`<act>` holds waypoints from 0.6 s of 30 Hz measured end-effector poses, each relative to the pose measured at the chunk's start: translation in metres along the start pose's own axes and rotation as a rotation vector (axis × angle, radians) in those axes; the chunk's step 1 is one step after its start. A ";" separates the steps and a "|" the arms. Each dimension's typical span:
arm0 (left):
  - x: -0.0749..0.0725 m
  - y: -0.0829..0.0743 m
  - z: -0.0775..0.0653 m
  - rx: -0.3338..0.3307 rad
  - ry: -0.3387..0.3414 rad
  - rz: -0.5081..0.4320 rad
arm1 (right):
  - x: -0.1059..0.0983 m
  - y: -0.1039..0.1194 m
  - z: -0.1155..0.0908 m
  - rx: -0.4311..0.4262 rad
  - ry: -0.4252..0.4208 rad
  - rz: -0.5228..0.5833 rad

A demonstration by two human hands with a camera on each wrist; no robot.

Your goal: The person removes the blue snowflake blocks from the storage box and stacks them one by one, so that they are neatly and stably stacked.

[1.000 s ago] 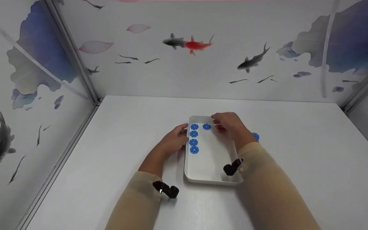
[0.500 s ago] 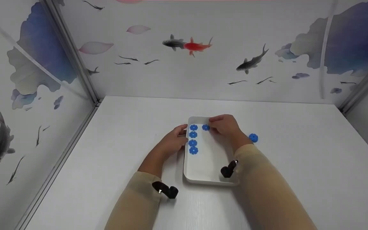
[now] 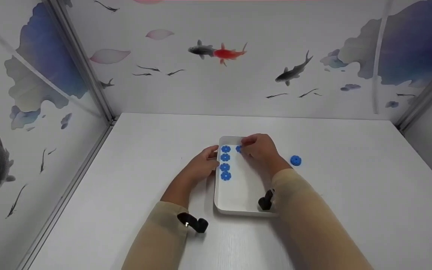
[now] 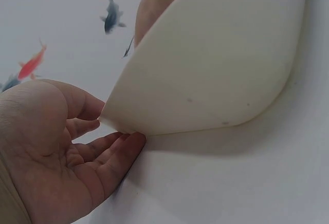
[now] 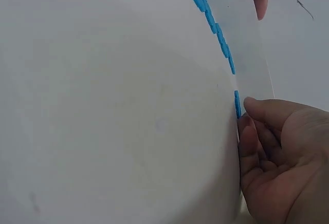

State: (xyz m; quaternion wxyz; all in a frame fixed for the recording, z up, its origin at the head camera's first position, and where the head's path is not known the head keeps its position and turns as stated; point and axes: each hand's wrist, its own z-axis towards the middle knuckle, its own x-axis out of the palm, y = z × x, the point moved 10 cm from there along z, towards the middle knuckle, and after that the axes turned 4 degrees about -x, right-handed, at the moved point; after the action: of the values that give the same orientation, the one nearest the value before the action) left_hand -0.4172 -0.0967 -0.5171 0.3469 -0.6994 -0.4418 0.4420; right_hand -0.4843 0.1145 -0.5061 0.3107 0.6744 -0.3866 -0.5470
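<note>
A white rectangular tray [image 3: 238, 195] lies on the table. Inside it, several blue flower-shaped discs [image 3: 225, 157] form a column along the left wall. One more blue flower-shaped disc [image 3: 239, 149] sits near the far end, partly covered by my right hand [image 3: 259, 148]. That hand's curled fingers pinch at this disc's right side; in the right wrist view the blue disc [image 5: 237, 104] meets its fingertips [image 5: 249, 104]. My left hand [image 3: 201, 165] holds the tray's left wall near the far corner, fingers and thumb at the edge in the left wrist view.
To the right of the tray, a thicker-looking blue flower-shaped piece [image 3: 296, 160] lies on the white table [image 3: 336, 157]. Walls with painted fish [image 3: 294, 71] enclose the table at the back and sides. Each sleeve has a black wrist camera mount [image 3: 197, 223].
My right hand has moved left along the tray's far end onto the single disc and now partly covers it. The blue piece outside has come into full view. My left hand stays put.
</note>
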 end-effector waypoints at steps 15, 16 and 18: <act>0.002 -0.001 0.000 0.017 0.014 -0.003 | 0.006 -0.004 0.007 0.000 0.008 -0.027; 0.002 0.000 0.000 0.013 0.011 0.001 | 0.007 -0.005 0.008 0.004 0.011 -0.029; 0.002 0.001 0.000 0.007 0.008 0.003 | 0.008 -0.005 0.008 0.009 0.015 -0.037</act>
State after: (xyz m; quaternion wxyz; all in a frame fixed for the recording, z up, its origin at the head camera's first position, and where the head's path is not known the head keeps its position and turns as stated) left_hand -0.4170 -0.0954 -0.5182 0.3505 -0.7005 -0.4377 0.4413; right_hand -0.4904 0.1106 -0.5162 0.3003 0.6869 -0.3742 -0.5458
